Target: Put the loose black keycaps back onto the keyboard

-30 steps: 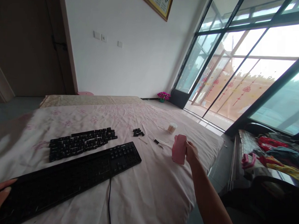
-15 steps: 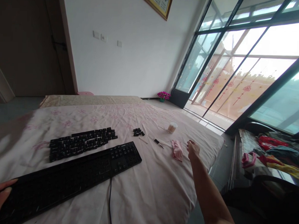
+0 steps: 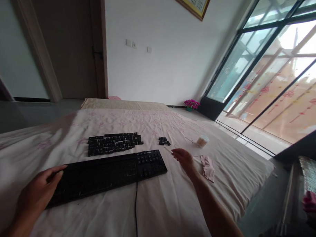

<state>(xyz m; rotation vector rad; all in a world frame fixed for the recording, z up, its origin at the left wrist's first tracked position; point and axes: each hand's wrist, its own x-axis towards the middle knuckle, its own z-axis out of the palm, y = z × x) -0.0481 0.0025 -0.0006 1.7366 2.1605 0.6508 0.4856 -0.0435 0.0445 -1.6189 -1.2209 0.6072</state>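
Head view: left hand (image 3: 38, 194) rests on the near-left end of the black keyboard (image 3: 112, 172), thumb on its top edge, fingers loose. Right hand (image 3: 184, 160) hovers open and empty just right of the keyboard, beside the pink cloth (image 3: 208, 167). Loose keycaps (image 3: 113, 144) lie behind the keyboard on the bedsheet (image 3: 157, 208).

A wide bed covered in a pale pink, flower-printed sheet (image 3: 149, 208) carries a long black computer keyboard (image 3: 106, 175) near its front edge. Behind it lie a block of loose black keycaps (image 3: 113, 143) and a smaller keycap cluster (image 3: 163, 141). Toward the right edge sit a crumpled pink cloth (image 3: 208, 167) and a small round tub of cotton swabs (image 3: 202, 141).
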